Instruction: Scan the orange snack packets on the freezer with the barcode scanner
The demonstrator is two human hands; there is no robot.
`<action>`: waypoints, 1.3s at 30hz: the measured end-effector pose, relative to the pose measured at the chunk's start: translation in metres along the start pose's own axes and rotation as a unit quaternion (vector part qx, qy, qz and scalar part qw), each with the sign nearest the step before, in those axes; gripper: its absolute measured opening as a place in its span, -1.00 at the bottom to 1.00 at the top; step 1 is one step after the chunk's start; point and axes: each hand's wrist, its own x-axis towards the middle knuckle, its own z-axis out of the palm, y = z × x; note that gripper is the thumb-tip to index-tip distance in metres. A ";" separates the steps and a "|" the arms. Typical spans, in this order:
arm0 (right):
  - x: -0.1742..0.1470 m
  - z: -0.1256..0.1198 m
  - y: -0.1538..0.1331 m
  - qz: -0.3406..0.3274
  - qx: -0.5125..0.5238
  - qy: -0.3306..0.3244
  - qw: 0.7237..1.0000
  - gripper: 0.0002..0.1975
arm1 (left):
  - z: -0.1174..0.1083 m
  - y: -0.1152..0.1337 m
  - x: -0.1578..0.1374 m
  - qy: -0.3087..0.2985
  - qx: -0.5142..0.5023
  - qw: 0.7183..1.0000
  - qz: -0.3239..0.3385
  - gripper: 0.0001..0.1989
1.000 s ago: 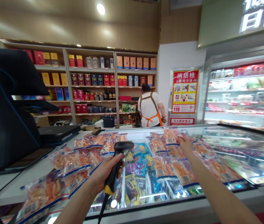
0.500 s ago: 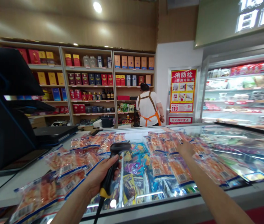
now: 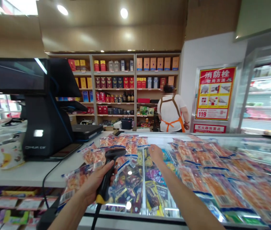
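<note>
A black barcode scanner (image 3: pixel 108 174) with a yellow collar and a cable is gripped by my left hand (image 3: pixel 99 182); its head tilts up over the freezer. My right hand (image 3: pixel 156 154) hovers above the freezer glass, its fingers partly curled and blurred. Nearest to it are clear packets (image 3: pixel 143 141) of orange-red food with blue edges. More such packets (image 3: pixel 76 182) lie on the left, partly behind the scanner and my left forearm. A larger spread of packets (image 3: pixel 218 188) covers the glass on the right.
Beneath the freezer glass (image 3: pixel 128 209) are colourful wrapped goods (image 3: pixel 153 195) beside a white divider. A checkout terminal (image 3: pixel 46 121) stands on the white counter (image 3: pixel 37 175) at left. A person in an apron (image 3: pixel 171 110) faces shelves of boxes (image 3: pixel 113 83).
My right hand has moved from the right-hand packets leftward toward the middle of the freezer. My view has turned left, bringing the terminal's screen into sight. The scanner stays in my left hand.
</note>
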 end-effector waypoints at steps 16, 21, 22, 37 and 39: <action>0.004 0.048 -0.011 0.067 0.076 -0.049 0.994 -0.68 | -0.003 0.002 0.001 -0.014 -0.015 1.000 -0.006 -0.82; 0.009 0.004 0.019 0.099 0.106 0.040 0.989 -0.69 | 0.019 -0.004 -0.004 -0.064 -0.006 0.998 -0.012 -0.80; 0.009 -0.004 0.024 0.105 0.110 0.055 0.987 -0.69 | 0.024 -0.005 -0.005 -0.070 -0.001 0.997 -0.016 -0.80; 0.008 -0.063 0.082 0.083 0.116 0.165 0.976 -0.66 | 0.071 -0.012 -0.019 -0.158 0.029 0.986 -0.046 -0.76; 0.008 -0.067 0.085 0.087 0.116 0.170 0.975 -0.65 | 0.075 -0.013 -0.020 -0.160 0.035 0.985 -0.053 -0.76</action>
